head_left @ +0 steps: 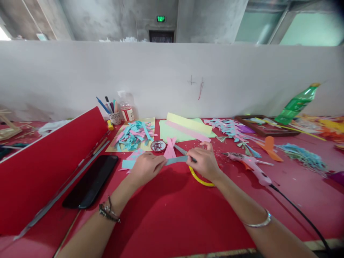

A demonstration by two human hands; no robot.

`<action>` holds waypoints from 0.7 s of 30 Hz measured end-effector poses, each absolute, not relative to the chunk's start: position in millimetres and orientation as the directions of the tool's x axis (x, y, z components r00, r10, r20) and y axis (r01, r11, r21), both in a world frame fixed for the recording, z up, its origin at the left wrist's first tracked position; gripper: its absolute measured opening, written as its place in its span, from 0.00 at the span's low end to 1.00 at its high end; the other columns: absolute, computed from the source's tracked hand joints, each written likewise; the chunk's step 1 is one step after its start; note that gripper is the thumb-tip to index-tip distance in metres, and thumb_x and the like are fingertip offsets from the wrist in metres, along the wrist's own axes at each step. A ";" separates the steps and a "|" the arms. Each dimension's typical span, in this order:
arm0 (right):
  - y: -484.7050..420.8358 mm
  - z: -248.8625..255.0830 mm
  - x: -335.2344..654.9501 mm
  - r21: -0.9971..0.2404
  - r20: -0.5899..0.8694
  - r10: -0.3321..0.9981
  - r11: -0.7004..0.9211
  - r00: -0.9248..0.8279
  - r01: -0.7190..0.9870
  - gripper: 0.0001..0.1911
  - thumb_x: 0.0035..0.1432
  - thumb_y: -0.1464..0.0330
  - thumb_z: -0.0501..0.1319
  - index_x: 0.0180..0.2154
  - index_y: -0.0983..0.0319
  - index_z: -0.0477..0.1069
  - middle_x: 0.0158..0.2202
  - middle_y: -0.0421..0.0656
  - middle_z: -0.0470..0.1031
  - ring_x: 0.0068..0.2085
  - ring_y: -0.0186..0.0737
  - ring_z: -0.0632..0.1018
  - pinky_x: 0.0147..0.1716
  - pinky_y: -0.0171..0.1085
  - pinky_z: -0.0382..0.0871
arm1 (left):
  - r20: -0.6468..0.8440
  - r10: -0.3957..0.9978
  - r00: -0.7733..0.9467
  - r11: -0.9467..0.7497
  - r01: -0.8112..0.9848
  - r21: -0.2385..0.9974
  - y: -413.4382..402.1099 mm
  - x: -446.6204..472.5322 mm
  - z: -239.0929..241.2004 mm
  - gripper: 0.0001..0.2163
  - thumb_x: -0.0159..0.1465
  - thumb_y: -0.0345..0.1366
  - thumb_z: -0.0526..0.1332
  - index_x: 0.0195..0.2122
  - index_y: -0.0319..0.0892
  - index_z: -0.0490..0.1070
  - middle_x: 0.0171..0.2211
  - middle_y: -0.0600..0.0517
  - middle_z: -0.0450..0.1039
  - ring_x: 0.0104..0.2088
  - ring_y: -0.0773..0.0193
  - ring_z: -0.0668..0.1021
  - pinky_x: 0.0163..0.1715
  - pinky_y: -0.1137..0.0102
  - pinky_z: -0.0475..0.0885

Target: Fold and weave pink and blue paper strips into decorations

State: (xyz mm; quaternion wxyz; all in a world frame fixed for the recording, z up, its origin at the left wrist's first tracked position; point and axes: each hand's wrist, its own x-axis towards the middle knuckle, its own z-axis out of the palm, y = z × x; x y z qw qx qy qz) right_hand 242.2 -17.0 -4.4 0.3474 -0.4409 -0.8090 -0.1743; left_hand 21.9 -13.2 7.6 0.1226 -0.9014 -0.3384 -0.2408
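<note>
My left hand (pixel 147 167) and my right hand (pixel 204 162) each pinch one end of a narrow blue paper strip (pixel 176 160), stretched between them just above the red table (pixel 174 211). Both hands are closed on it. Yellow-handled scissors (pixel 200 179) lie under my right hand, their blades pointing toward pink paper strips (pixel 170 147). A small round tape roll (pixel 158 146) sits just beyond the strip.
A black phone (pixel 91 181) and a red board (pixel 40 168) lie at the left. A pink glue gun (pixel 252 166) with a black cord lies at the right. Cut blue and pink paper (pixel 133 135), yellow sheets (pixel 185 127), a pen cup (pixel 114 114) and a green bottle (pixel 297 104) sit farther back.
</note>
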 end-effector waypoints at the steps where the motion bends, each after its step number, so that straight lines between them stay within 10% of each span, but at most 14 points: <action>1: -14.0 -3.7 248.0 -0.023 0.725 0.597 0.519 -0.343 0.854 0.08 0.49 0.74 0.50 0.21 0.62 0.64 0.18 0.34 0.67 0.22 0.28 0.65 0.44 0.38 0.48 | 0.513 0.566 0.645 -0.731 0.681 -0.049 -10.7 17.2 9.1 0.13 0.62 0.34 0.46 0.25 0.39 0.67 0.17 0.54 0.69 0.19 0.70 0.68 0.25 0.74 0.59; 6: -13.4 1.4 259.3 -0.020 0.815 0.540 0.387 -0.209 0.922 0.08 0.50 0.75 0.50 0.22 0.62 0.64 0.20 0.36 0.69 0.24 0.30 0.67 0.45 0.39 0.50 | 0.544 0.627 0.557 -0.643 0.765 -0.043 -2.2 2.3 12.1 0.13 0.62 0.35 0.46 0.26 0.39 0.67 0.19 0.53 0.70 0.21 0.68 0.69 0.23 0.74 0.58; 12: -33.4 2.0 223.9 0.153 0.715 0.498 0.574 -0.491 0.804 0.14 0.55 0.67 0.51 0.44 0.59 0.64 0.45 0.45 0.69 0.45 0.39 0.67 0.49 0.44 0.44 | 0.513 0.484 0.709 -0.715 0.659 -0.236 -8.7 13.4 10.7 0.13 0.62 0.34 0.47 0.23 0.40 0.66 0.15 0.55 0.66 0.18 0.70 0.67 0.25 0.72 0.58; 21: -37.1 -3.8 207.3 -0.035 0.560 0.609 0.695 -0.561 0.719 0.16 0.59 0.67 0.47 0.23 0.64 0.65 0.19 0.39 0.68 0.23 0.31 0.67 0.31 0.33 0.55 | 0.481 0.353 0.803 -0.753 0.549 -0.363 -24.2 34.0 11.0 0.08 0.59 0.28 0.48 0.25 0.40 0.62 0.19 0.55 0.67 0.20 0.69 0.68 0.26 0.70 0.58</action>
